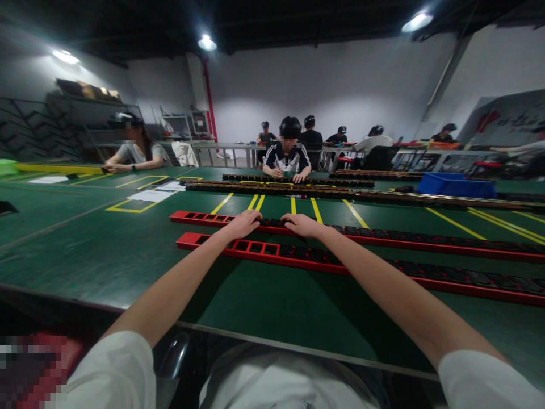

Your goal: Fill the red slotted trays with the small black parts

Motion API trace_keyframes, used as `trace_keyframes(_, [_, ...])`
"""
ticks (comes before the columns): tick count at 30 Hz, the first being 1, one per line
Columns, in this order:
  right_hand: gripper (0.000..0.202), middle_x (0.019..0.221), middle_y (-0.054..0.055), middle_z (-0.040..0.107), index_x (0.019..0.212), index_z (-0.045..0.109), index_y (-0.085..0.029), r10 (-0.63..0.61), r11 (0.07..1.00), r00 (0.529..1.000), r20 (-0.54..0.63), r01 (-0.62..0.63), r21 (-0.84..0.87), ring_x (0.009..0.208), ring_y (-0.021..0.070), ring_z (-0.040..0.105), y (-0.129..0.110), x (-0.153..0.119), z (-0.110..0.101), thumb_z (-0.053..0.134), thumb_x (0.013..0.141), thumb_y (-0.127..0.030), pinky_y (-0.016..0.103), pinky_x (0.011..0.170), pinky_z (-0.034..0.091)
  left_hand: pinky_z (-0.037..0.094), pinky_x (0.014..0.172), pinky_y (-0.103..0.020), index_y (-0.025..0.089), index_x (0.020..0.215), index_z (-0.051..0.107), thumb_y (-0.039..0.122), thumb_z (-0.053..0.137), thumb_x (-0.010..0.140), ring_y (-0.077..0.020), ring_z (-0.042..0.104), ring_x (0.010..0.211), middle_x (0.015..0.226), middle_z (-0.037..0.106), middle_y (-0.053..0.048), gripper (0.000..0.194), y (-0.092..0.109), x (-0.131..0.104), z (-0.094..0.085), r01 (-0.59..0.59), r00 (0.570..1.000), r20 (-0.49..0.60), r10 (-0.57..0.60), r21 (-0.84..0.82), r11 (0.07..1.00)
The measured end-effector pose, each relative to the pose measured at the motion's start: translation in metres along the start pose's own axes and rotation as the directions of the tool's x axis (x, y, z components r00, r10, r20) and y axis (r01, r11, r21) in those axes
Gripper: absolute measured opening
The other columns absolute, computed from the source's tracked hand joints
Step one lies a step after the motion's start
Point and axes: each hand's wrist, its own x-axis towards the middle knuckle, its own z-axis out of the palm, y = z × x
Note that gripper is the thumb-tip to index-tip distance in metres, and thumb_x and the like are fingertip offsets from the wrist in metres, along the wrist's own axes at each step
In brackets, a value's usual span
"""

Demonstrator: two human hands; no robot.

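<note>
Two long red rails lie across the green table. On the farther red rail (181,216), square openings show at the left end and black pieces fill it toward the right. My left hand (244,224) rests on this rail where the black pieces begin, its fingers bent over the edge. A short way to the right, my right hand (301,225) touches a black piece on the same rail, fingers curled. What either hand grips is too small to make out. The nearer red rail (187,241) passes below my forearms, with open squares at its left and black pieces beyond.
Long dark rails (255,187) lie across the table beyond the red ones. A blue bin (455,185) stands at the right back. White papers (151,195) and yellow tape lines mark the green table (140,250). A person (288,153) works opposite; another sits at the left.
</note>
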Motion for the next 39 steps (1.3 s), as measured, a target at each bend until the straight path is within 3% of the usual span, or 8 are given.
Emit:
trace_keyframes(14, [0.037,0.130,0.012,0.067,0.133,0.060,-0.019,-0.009,1.000,1.000,-0.020,0.009,-0.001,0.116,0.0256,0.064,0.007,0.002,0.004,0.047,0.100,-0.030,0.034,0.099,0.047,0.048,0.085,-0.035,0.020,0.099,0.060,0.022,0.042,0.093,-0.0220,0.062,0.090,0.098,0.068,-0.006,0.019,0.009,-0.001,-0.006,0.021,0.998,0.054,-0.021,0.011,1.000])
trace_keyframes(21, [0.038,0.130,0.013,0.067,0.134,0.059,-0.018,-0.008,1.000,1.000,-0.009,0.008,-0.007,0.115,0.0272,0.064,0.008,0.004,0.005,0.046,0.100,-0.030,0.035,0.098,0.048,0.046,0.099,-0.039,0.020,0.118,0.059,0.020,0.043,0.093,-0.0237,0.061,0.110,0.120,0.066,-0.008,0.030,0.006,-0.001,-0.005,-0.012,0.998,0.063,0.013,-0.021,1.000])
trace_keyframes(31, [0.038,0.131,0.013,0.067,0.133,0.059,-0.018,-0.026,1.000,0.999,-0.019,0.026,0.004,0.115,0.0259,0.064,0.009,0.003,0.005,0.046,0.100,-0.031,0.035,0.099,0.047,0.045,0.104,-0.039,0.022,0.122,0.062,0.016,0.041,0.091,-0.0216,0.060,0.114,0.122,0.066,-0.007,0.038,0.001,0.000,-0.001,-0.088,0.995,0.048,0.091,-0.061,0.994])
trace_keyframes(39, [0.038,0.131,0.012,0.066,0.134,0.059,-0.019,-0.009,1.000,1.000,-0.009,0.009,0.009,0.116,0.0250,0.064,0.007,0.002,0.004,0.045,0.101,-0.031,0.034,0.099,0.046,0.044,0.108,-0.039,0.018,0.129,0.062,0.018,0.043,0.093,-0.0225,0.060,0.118,0.129,0.066,-0.009,0.040,-0.002,0.002,0.000,-0.073,0.996,0.051,0.076,-0.061,0.995])
